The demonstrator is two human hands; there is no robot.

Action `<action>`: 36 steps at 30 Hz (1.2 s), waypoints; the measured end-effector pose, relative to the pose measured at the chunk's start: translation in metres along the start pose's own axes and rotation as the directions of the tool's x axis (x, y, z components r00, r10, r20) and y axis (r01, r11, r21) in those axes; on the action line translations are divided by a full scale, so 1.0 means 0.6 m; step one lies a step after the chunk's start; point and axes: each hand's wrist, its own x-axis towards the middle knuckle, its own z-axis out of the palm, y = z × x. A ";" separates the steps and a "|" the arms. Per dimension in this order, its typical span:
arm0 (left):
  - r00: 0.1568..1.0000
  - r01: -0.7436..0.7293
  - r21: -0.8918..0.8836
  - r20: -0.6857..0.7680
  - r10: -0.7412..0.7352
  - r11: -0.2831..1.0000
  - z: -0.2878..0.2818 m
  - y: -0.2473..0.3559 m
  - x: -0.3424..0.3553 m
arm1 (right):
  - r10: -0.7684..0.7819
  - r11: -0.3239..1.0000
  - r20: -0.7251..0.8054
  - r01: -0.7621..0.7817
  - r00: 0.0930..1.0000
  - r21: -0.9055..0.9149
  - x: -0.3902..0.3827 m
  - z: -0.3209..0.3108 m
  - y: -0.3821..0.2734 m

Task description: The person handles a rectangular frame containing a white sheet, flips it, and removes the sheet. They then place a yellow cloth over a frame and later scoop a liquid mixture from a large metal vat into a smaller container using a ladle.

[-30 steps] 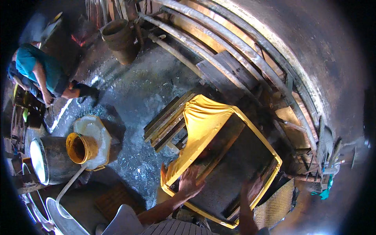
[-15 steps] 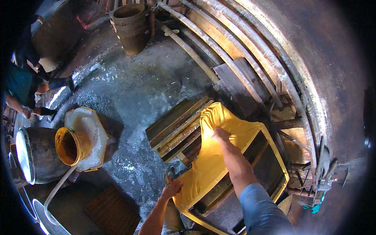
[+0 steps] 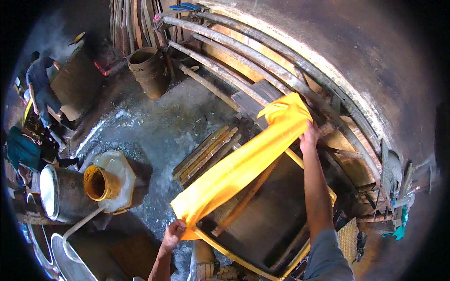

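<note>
A yellow cloth [image 3: 239, 164] is stretched slantwise in front of me, pulled fairly smooth along its middle and bunched at its far right end. My left hand [image 3: 173, 234] pinches its near left corner. Higher up on the right, my right hand [image 3: 309, 136] is closed on the cloth's other end, its fingers partly hidden by the folds. A narrow yellow band [image 3: 234, 256] runs from the cloth in a wide loop back toward my body. Through the loop, dark floor and a wooden stick [image 3: 246, 201] show.
Wooden planks [image 3: 204, 157] lie on the wet floor beyond the cloth. Long poles [image 3: 262, 56] form a rack at the far right. Left stand a yellow-stained bucket [image 3: 110, 185], a pale octagonal basin [image 3: 123, 166] and a dark drum [image 3: 68, 192]. Two people work farther left, near a brown bucket [image 3: 152, 79].
The cloth was spread wide and sagging; now it is lifted and drawn into a long strip. My right hand has moved up and right, my left hand down and left. The view has shifted.
</note>
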 end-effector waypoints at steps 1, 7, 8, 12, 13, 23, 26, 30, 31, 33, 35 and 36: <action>0.992 -0.090 -0.008 0.090 0.090 0.996 0.035 0.005 -0.039 | 0.078 0.997 -0.047 -0.078 0.996 0.014 -0.024 -0.082 -0.003; 0.627 -0.398 0.658 0.704 -0.334 0.640 0.330 -0.044 -0.149 | -0.097 0.916 -0.323 -0.042 0.942 -0.399 -0.179 -0.660 0.107; 0.614 -0.285 0.608 0.710 -0.346 0.741 0.349 -0.034 -0.138 | -0.285 0.810 -0.219 0.113 0.933 -0.575 -0.219 -0.698 0.099; 0.810 -0.461 0.809 0.214 0.546 0.366 0.309 -0.039 0.078 | -0.165 0.647 -0.092 0.037 0.982 -0.762 -0.453 -0.787 0.103; 0.711 -0.400 0.912 0.250 0.657 0.086 0.285 -0.019 0.138 | -0.095 0.684 -0.159 -0.051 0.983 -0.728 -0.530 -0.761 0.105; 0.953 0.084 0.987 -0.121 0.278 0.140 0.244 -0.061 0.276 | 0.515 0.817 -0.111 -0.526 0.850 -0.237 -0.825 -0.879 0.235; 0.917 0.196 0.974 -0.224 0.329 0.116 0.256 -0.075 0.253 | 0.598 0.746 -0.178 -0.624 0.782 -0.235 -0.819 -0.904 0.204; 0.947 0.219 0.975 -0.221 0.232 0.037 0.268 -0.145 0.175 | 0.572 0.718 -0.299 -0.642 0.764 -0.268 -0.817 -0.935 0.110; 0.980 0.178 0.984 -0.180 0.088 0.021 0.300 -0.144 0.163 | 0.551 0.721 -0.345 -0.642 0.760 -0.261 -0.834 -0.951 0.096; 0.984 0.112 0.989 -0.124 0.127 0.098 0.328 -0.155 0.139 | 0.544 0.720 -0.376 -0.647 0.750 -0.251 -0.855 -0.966 0.080; 0.990 0.116 0.985 -0.125 0.064 0.127 0.374 -0.150 0.115 | 0.549 0.707 -0.419 -0.669 0.723 -0.229 -0.886 -0.969 0.079; 0.994 0.107 0.982 -0.111 0.016 0.157 0.403 -0.138 0.113 | 0.551 0.708 -0.432 -0.674 0.714 -0.211 -0.902 -0.967 0.083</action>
